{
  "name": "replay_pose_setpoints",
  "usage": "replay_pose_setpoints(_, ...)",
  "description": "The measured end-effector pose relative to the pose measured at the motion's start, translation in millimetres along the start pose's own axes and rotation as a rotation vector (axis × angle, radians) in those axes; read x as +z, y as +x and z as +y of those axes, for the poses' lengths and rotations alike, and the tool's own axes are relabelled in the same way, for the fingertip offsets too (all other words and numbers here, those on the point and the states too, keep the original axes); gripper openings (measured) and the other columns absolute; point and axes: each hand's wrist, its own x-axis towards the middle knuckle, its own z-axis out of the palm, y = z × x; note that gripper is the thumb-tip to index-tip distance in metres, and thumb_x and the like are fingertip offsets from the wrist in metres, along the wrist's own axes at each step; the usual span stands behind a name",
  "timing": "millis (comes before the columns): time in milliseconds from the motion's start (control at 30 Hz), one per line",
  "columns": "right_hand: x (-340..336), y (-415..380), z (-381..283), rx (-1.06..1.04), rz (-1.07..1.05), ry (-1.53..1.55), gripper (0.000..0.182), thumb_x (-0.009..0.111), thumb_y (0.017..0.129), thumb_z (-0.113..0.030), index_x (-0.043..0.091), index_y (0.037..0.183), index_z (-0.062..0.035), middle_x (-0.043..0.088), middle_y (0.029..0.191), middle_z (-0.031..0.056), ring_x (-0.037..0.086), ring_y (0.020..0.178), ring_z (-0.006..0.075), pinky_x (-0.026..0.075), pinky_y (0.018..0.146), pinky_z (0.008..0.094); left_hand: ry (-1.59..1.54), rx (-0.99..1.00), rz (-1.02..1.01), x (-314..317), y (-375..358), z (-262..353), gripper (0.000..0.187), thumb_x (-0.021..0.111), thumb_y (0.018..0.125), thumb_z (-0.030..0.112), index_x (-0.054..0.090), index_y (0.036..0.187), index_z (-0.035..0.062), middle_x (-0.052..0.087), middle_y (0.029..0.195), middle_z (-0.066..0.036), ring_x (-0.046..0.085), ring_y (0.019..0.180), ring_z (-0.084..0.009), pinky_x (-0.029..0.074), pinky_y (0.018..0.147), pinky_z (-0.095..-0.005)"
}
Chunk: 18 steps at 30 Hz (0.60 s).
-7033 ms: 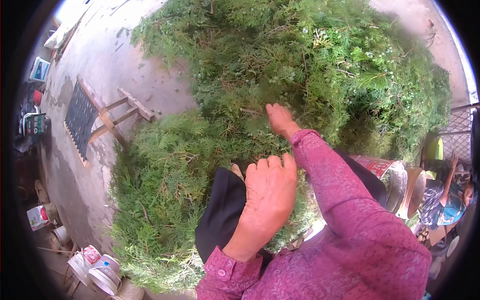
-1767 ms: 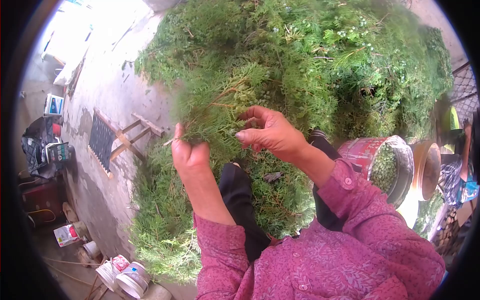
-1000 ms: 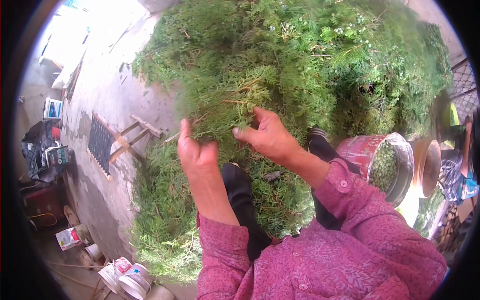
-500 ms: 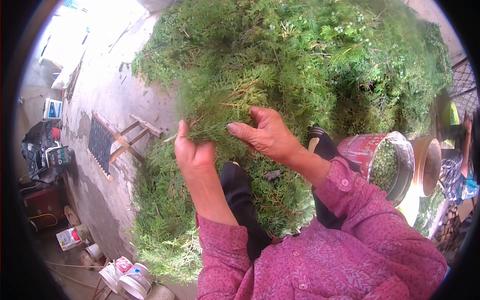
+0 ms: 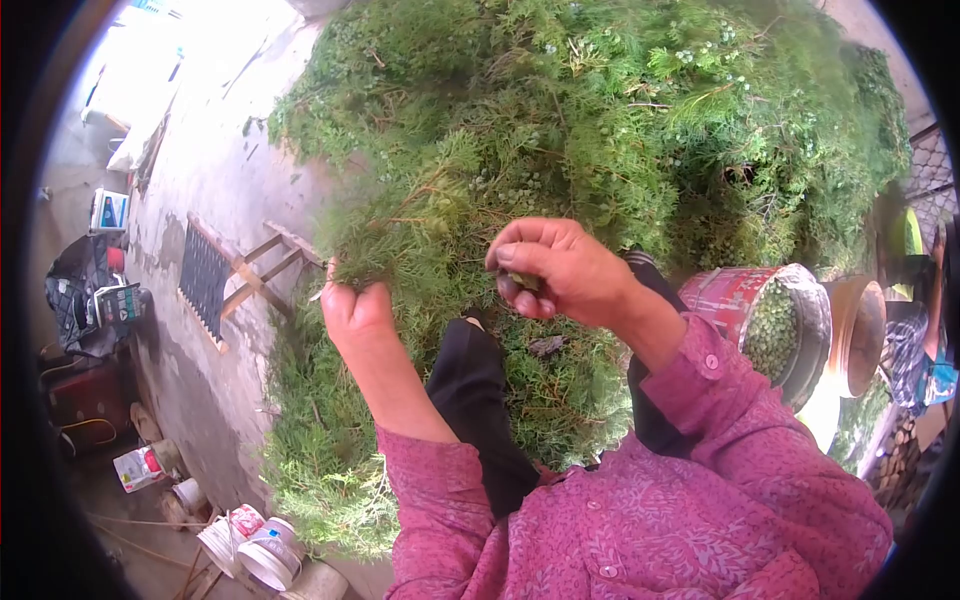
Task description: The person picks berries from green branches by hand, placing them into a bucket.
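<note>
My left hand (image 5: 357, 308) is closed around the stem end of a leafy evergreen branch (image 5: 415, 215), whose flat, scaly sprays hide part of the fingers. To the right of that branch, my right hand (image 5: 570, 268) is curled with thumb and fingertips bent together. Something small and greenish shows in its palm, too hidden to name. Beneath and beyond both hands lies a large heap of cut evergreen branches (image 5: 600, 130), with pale green cones on some twigs. Beside my right forearm a red-and-white bucket (image 5: 722, 300) lies tilted, holding many small green cones (image 5: 772, 335).
An orange-brown bucket (image 5: 860, 335) stands behind the red one. On the left, a small wooden folding stool (image 5: 235, 285) sits on the concrete floor (image 5: 190, 400). White buckets (image 5: 268, 553) are at lower left, near a black bag (image 5: 85, 300). A person's arm shows at far right.
My right hand has drawn away from the branch to the right, and its fingers have curled in. My left hand has shifted slightly left and down with the branch.
</note>
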Motion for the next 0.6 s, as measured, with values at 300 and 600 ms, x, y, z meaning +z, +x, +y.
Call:
replay_pose_setpoints(300,-1,15,15,0.037,0.108,0.272,0.016,0.061,0.081,-0.017,0.055,0.088,-0.0038,0.057,0.072,0.0029,0.054,0.057,0.0086,0.035,0.040,0.0183,-0.120,-0.121,-0.033,3,1,-12,0.024,0.037,0.091,0.010,0.049,0.106,-0.0036,0.053,0.107,-0.018,0.052,0.096,-0.0291,0.040,0.091,-0.0431)
replay_pose_setpoints(600,12,21,13,0.003,0.075,0.242,0.017,0.067,0.077,-0.015,0.058,0.088,-0.0050,0.051,0.063,-0.0020,0.045,0.047,0.0051,0.030,0.040,0.0178,-0.140,-0.191,-0.151,12,-8,-25,0.031,0.037,0.092,0.016,0.044,0.116,-0.0030,0.051,0.115,-0.016,0.049,0.106,-0.0302,0.038,0.095,-0.0445)
